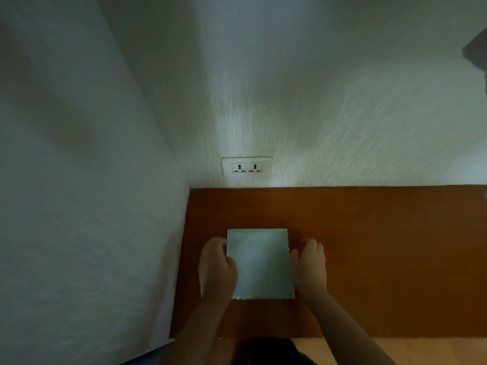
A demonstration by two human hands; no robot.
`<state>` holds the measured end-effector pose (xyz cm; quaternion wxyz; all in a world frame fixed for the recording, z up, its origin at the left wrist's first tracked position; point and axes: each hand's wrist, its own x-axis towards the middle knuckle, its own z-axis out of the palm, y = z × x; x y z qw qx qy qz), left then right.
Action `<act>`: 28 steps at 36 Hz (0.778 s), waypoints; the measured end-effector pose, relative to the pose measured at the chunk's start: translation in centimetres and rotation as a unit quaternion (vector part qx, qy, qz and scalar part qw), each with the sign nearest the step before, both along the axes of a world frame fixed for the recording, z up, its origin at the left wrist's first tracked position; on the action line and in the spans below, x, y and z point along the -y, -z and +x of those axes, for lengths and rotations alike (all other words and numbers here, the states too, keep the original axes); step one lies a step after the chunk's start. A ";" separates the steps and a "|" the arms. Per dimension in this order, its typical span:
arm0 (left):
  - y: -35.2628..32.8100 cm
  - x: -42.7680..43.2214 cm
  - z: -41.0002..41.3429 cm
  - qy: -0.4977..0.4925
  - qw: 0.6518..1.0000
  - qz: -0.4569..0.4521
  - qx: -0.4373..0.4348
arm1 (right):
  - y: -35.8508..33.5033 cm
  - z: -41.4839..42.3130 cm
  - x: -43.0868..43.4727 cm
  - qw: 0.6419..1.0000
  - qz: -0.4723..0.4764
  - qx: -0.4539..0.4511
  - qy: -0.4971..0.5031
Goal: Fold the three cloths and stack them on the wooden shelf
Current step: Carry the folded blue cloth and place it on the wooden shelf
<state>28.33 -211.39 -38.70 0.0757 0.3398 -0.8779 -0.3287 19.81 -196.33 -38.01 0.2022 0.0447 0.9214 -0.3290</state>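
A pale folded cloth [261, 262] lies flat on the brown wooden shelf [382, 246], directly between the person's two hands. The left grip [217, 264] overlaps the cloth's left edge, fingers curled and thumb over the fabric, grasping that edge. The right grip [308, 267] is curled against the right edge. Whether it pinches the cloth or only touches it cannot be told. The cloth's longer side runs away from the person, parallel to both forearms, so each grip sits midway along a long edge and neither is nearer. Beyond the grips, a wall socket [247, 166] sits just above the shelf's back edge. A white wall [92, 233] stands close to the left of the left grip. Whether more cloths lie beneath this one cannot be seen.
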 end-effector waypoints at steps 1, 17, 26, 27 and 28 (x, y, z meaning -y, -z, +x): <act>0.3 -0.4 -0.4 0.044 0.999 -0.031 -0.006 | -0.1 0.3 0.5 0.998 0.023 -0.048 -0.043; 5.9 0.5 -2.0 0.195 0.948 -0.190 0.164 | 5.7 -0.2 2.5 0.893 0.221 -0.168 -0.354; 5.6 2.3 -0.7 0.168 0.948 -0.176 0.207 | 6.2 -1.7 -0.3 0.910 0.211 -0.120 -0.335; 5.4 2.4 -0.6 0.173 0.945 -0.184 0.210 | 5.9 -1.7 -0.1 0.917 0.204 -0.113 -0.322; 5.5 2.6 -0.6 0.177 0.946 -0.177 0.205 | 5.3 -1.6 0.3 0.925 0.198 -0.104 -0.306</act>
